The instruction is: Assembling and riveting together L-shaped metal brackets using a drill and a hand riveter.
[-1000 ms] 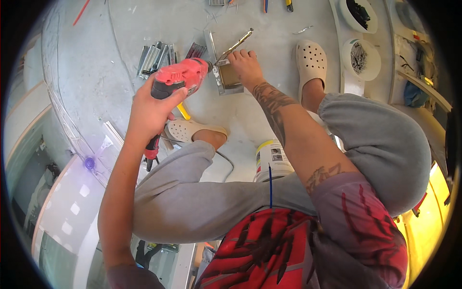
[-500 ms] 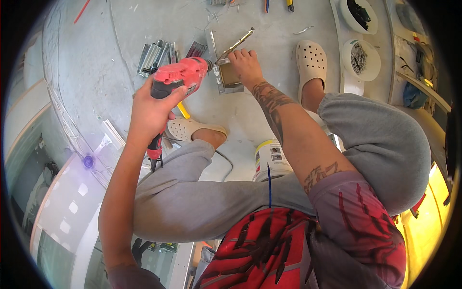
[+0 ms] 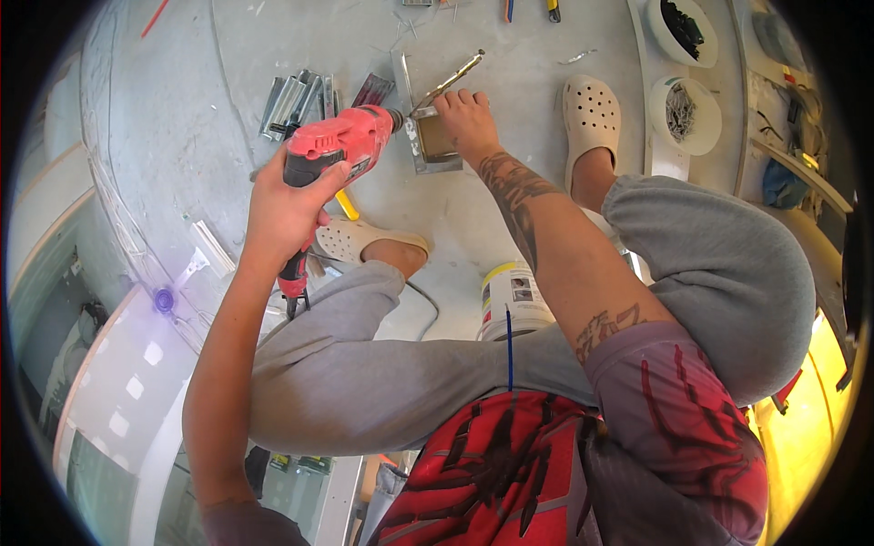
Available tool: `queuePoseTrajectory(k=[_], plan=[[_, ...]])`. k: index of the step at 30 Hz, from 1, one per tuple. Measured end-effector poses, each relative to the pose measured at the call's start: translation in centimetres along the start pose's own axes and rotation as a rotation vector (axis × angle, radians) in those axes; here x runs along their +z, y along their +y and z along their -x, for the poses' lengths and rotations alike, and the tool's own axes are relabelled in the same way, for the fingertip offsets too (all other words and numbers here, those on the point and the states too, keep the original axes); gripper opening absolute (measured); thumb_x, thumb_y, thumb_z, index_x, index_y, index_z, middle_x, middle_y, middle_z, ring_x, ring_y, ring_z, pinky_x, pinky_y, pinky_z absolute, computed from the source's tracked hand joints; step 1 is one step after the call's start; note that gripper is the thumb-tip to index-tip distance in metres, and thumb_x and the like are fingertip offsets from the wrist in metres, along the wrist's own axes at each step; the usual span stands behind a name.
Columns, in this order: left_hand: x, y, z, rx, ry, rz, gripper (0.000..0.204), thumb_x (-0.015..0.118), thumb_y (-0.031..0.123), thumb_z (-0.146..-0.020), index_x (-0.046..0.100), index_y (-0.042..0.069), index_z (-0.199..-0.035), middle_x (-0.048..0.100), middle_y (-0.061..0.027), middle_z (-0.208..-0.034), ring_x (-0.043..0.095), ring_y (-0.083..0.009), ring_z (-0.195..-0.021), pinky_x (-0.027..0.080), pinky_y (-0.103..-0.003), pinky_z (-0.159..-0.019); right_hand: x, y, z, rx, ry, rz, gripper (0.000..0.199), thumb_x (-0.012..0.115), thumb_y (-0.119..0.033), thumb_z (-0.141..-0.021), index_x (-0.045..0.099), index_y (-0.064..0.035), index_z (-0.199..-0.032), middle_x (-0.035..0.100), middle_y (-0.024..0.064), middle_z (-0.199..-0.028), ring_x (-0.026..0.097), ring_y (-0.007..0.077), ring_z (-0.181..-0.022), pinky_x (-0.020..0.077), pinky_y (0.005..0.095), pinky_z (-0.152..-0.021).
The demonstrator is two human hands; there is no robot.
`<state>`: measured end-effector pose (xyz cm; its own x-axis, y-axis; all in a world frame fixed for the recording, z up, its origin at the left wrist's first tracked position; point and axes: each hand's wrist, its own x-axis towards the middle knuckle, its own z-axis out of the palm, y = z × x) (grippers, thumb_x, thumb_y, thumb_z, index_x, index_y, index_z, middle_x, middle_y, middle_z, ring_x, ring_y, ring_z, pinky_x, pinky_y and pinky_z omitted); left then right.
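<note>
My left hand (image 3: 284, 205) is wrapped round the handle of a red and black corded power drill (image 3: 341, 141). The drill's chuck points right, against or very near the left side of a small rectangular metal frame (image 3: 441, 167) on the floor. Any bit is too small to make out. My right hand (image 3: 466, 127) grips the frame's far edge with curled fingers, partly hiding it. A narrow, worn metal strip (image 3: 462, 73) slants up and away from the frame, beside my fingers. Several short metal channel pieces (image 3: 296, 102) lie to the left of the drill.
Cream clogs (image 3: 590, 109) are on my feet, either side of the work. A white bucket (image 3: 512, 296) stands between my legs. At the right are a bowl of metal fasteners (image 3: 681, 114) and a bowl of black pieces (image 3: 683, 32). A yellow-handled tool (image 3: 347, 205) lies under the drill.
The drill and my left hand have shifted very slightly. My right hand keeps its grip on the metal frame.
</note>
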<state>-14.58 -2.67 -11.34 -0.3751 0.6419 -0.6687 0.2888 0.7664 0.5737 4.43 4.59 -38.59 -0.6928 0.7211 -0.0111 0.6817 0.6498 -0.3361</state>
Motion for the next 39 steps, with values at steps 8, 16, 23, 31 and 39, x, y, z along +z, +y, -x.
queuePoseTrajectory(k=[8,16,23,31,39], plan=[[0.04,-0.01,0.27,-0.013,0.002,0.016,0.044,0.076,0.026,-0.083,0.062,0.002,-0.117,0.065,-0.0028,-0.085,0.055,-0.0086,-0.054,0.046,-0.025,-0.047,0.33,-0.30,-0.05,0.000,0.039,0.040,0.021,0.065,-0.011,-0.077,0.058,-0.0143,-0.097,0.061,0.0012,-0.092,0.057,0.0203,-0.094,0.0399,0.0384,-0.082],[0.52,0.01,0.73,-0.029,0.007,0.020,0.046,0.077,0.025,-0.082,0.060,0.002,-0.118,0.065,-0.0034,-0.086,0.054,-0.0090,-0.054,0.045,-0.025,-0.047,0.51,-0.39,-0.10,0.010,0.029,0.049,0.018,0.063,-0.012,-0.079,0.059,-0.0148,-0.097,0.062,0.0009,-0.091,0.058,0.0198,-0.092,0.0402,0.0391,-0.081],[0.45,-0.09,0.94,-0.046,-0.003,-0.003,0.047,0.078,0.026,-0.081,0.060,0.001,-0.117,0.066,-0.0044,-0.087,0.055,-0.0097,-0.056,0.045,-0.025,-0.048,0.34,-0.49,0.03,0.014,0.054,0.041,0.017,0.062,-0.012,-0.080,0.059,-0.0149,-0.096,0.061,0.0008,-0.089,0.058,0.0195,-0.092,0.0404,0.0390,-0.081],[0.66,-0.32,0.85,-0.015,-0.014,-0.010,0.049,0.077,0.025,-0.081,0.059,0.001,-0.120,0.066,-0.0044,-0.088,0.056,-0.0099,-0.058,0.046,-0.025,-0.048,0.32,-0.42,0.00,0.011,0.050,0.039,0.017,0.062,-0.012,-0.080,0.059,-0.0148,-0.096,0.061,0.0007,-0.088,0.058,0.0193,-0.091,0.0406,0.0385,-0.080],[0.71,-0.36,0.85,-0.014,0.000,-0.009,0.049,0.077,0.026,-0.081,0.059,0.000,-0.118,0.066,-0.0040,-0.087,0.056,-0.0095,-0.057,0.047,-0.025,-0.049,0.58,-0.36,-0.09,0.005,0.050,0.069,0.019,0.062,-0.012,-0.079,0.059,-0.0149,-0.098,0.061,0.0005,-0.088,0.058,0.0196,-0.091,0.0406,0.0387,-0.080]])
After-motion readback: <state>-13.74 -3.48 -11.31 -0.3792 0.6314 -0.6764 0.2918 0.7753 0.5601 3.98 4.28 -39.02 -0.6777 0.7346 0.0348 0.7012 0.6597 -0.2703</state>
